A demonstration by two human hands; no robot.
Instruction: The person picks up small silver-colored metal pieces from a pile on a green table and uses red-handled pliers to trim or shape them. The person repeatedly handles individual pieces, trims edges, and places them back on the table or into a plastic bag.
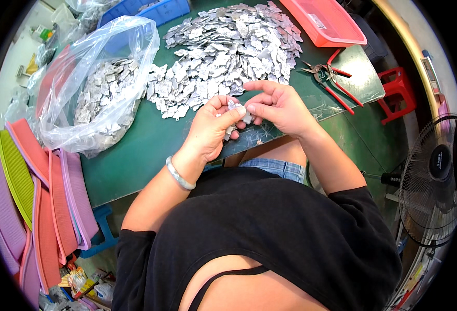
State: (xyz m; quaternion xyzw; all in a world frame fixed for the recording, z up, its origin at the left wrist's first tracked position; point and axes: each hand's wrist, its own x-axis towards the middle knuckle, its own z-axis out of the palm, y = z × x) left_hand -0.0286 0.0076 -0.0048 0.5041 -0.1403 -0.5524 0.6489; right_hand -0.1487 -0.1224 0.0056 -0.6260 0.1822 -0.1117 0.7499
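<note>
Close to the table's near edge, my left hand (208,127) is closed around small flat silver-grey metal pieces (233,105) with jagged outlines. My right hand (283,108) meets it, thumb and fingers pinched at the same pieces; how many there are is partly hidden by the fingers. Just beyond my hands spreads a large heap of similar metal pieces (233,49) on the green table (119,176). To the left, a clear plastic bag (57,122) stands with its mouth open, holding more of them.
Two red-handled pliers (337,78) lie at the table's right. Behind them is a red tray (342,33); a blue bin (169,11) stands at the far left. Stacked coloured baskets (47,217) rise at the left. A red stool (397,93) and a black fan (430,176) are on the right.
</note>
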